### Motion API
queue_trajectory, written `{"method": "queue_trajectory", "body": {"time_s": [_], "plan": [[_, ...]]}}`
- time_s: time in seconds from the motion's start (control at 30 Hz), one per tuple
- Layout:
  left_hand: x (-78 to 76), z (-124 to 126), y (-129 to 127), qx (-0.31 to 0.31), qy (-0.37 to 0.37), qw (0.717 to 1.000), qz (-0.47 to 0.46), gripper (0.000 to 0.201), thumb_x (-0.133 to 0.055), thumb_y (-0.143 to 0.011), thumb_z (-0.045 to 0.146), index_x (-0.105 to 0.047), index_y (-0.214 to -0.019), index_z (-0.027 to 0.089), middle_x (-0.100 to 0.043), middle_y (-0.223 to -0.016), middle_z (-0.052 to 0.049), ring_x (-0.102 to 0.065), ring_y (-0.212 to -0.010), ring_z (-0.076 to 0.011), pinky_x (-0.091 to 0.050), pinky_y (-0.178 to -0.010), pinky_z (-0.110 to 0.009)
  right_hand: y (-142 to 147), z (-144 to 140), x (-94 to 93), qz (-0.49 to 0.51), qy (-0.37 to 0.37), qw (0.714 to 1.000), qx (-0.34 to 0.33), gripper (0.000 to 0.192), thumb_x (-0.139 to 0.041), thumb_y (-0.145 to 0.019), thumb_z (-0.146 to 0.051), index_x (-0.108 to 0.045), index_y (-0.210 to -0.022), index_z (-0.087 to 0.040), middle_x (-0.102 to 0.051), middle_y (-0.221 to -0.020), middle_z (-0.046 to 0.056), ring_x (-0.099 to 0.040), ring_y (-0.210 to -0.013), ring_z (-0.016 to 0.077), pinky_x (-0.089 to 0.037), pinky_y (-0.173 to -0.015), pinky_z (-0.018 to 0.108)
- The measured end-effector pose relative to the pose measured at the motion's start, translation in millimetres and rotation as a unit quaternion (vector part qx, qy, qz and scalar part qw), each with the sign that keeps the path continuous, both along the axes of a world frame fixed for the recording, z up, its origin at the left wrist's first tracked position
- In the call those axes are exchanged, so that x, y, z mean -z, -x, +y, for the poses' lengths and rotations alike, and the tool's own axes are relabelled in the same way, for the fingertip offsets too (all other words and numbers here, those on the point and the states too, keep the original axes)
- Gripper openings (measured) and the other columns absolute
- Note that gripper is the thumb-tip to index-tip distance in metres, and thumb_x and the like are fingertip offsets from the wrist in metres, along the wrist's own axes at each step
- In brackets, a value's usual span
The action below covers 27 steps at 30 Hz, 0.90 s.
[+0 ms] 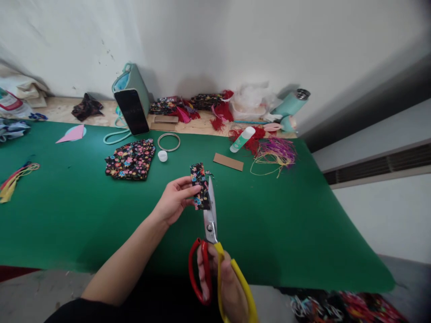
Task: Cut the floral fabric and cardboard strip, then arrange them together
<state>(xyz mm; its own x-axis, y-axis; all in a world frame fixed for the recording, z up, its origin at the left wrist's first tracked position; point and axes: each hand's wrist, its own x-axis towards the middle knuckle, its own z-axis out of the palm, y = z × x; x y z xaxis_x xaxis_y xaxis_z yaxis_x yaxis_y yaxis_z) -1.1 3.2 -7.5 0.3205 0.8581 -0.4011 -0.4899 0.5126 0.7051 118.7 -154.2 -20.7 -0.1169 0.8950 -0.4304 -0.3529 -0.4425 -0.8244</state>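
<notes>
From the head camera, your left hand pinched a small strip of black floral-print fabric between thumb and fingertips, holding it upright above the green mat near the table's front middle. Your right hand had its fingers threaded through the red and yellow loop handles of the steel-bladed scissors, gripping them; the blades stood nearly closed along the strip's right edge, touching it. A larger piece of the same black floral cloth lay flat on the mat farther back, just beside a thin metal ring and a small white cap. A brown cardboard strip lay to the right, near a white and green glue tube resting on red threads. A dark phone leaned against a teal zipped bag; you could not see what it held. A clear plastic bag by the wall held pale stuffing, and a teal steel-capped flask lay tipped beside it.
</notes>
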Motion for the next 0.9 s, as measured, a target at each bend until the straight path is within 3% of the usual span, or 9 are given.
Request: {"method": "queue_trajectory", "body": {"time_s": [0.27,0.43,0.67,0.9], "plan": [[1.0,0.5,1.3,-0.015,0.001,1.0,0.028,0.029,-0.086,-0.055,0.021,-0.071,-0.078,0.011,-0.071,-0.073,-0.004,-0.062,-0.053,-0.0099,-0.052,-0.042,-0.017,0.4,-0.8,14.7,-0.055,-0.011,0.998,-0.043,0.055,-0.046,-0.08,-0.074,-0.047,-0.082,-0.019,-0.041,-0.05,-0.009,-0.037,-0.036,0.006,-0.032,-0.036,0.019],[-1.1,0.0,2.8,-0.009,-0.009,0.999,0.038,0.029,-0.086,-0.054,0.023,-0.072,-0.077,0.01,-0.071,-0.07,-0.005,-0.062,-0.051,-0.011,-0.052,-0.041,-0.019,-1.2,-5.0,20.3,-0.118,0.017,0.992,-0.031,0.054,-0.056,-0.074,-0.074,-0.048,-0.085,-0.021,-0.046,-0.057,-0.006,-0.036,-0.038,0.0072,-0.032,-0.034,0.021],[-0.3,0.6,5.4,-0.005,-0.024,0.998,0.052,0.029,-0.085,-0.055,0.025,-0.073,-0.077,0.01,-0.071,-0.072,-0.006,-0.062,-0.05,-0.0123,-0.051,-0.039,-0.021,-5.9,1.3,26.3,-0.203,-0.062,0.977,-0.019,0.055,-0.076,-0.055,-0.067,-0.051,-0.072,-0.021,-0.049,-0.062,-0.002,-0.044,-0.053,0.0118,-0.038,-0.044,0.023],[-2.3,-0.1,4.3,-0.005,-0.035,0.998,0.058,0.029,-0.084,-0.057,0.026,-0.073,-0.079,0.011,-0.071,-0.073,-0.006,-0.061,-0.051,-0.0117,-0.05,-0.04,-0.021,1.3,11.5,19.5,-0.225,-0.039,0.973,-0.017,0.041,-0.074,-0.07,-0.053,-0.047,-0.06,-0.023,-0.041,-0.049,-0.005,-0.037,-0.046,0.0106,-0.033,-0.042,0.024]]}}
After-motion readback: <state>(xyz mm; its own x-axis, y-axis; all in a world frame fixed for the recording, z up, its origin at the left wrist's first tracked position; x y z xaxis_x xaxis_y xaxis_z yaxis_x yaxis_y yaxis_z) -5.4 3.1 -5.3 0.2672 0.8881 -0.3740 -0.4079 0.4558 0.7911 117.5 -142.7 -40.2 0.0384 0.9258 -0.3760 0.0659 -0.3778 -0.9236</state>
